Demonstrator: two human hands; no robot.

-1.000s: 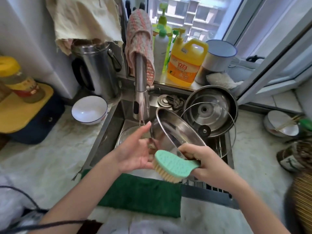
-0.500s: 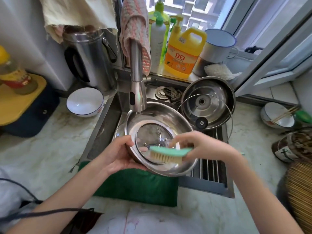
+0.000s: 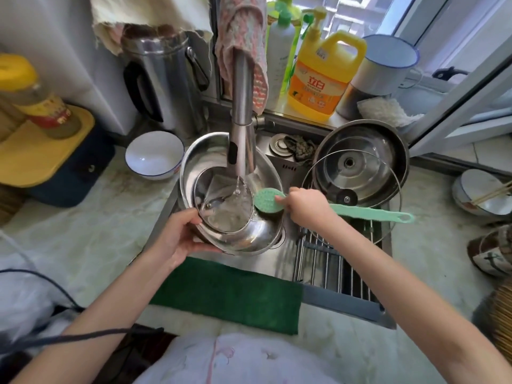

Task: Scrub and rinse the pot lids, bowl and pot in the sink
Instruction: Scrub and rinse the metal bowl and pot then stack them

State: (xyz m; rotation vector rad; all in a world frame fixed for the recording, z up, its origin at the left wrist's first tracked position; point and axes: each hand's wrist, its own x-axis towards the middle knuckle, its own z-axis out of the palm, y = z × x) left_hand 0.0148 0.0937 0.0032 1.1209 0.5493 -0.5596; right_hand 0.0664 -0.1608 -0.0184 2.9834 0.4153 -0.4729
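A steel bowl (image 3: 206, 151) sits under the faucet (image 3: 241, 128) in the sink, with water running into it. My left hand (image 3: 178, 234) grips the bowl's near rim. My right hand (image 3: 303, 205) holds a green long-handled brush (image 3: 267, 200), its head resting at the bowl's right rim. To the right, a steel pot (image 3: 399, 151) stands on the drying rack with a glass lid (image 3: 388, 217) leaning against it and another lid inside.
A white bowl (image 3: 153, 156) and a steel kettle (image 3: 163, 79) stand left of the sink. A yellow detergent jug (image 3: 322, 76) and an enamel mug (image 3: 388, 62) sit on the window sill. A green cloth (image 3: 227, 295) covers the sink's front edge. A bowl with chopsticks (image 3: 482, 195) is far right.
The bowl went from tilted on edge to lying flat under the faucet, and water now runs into it. The brush moved from inside the bowl to its right rim.
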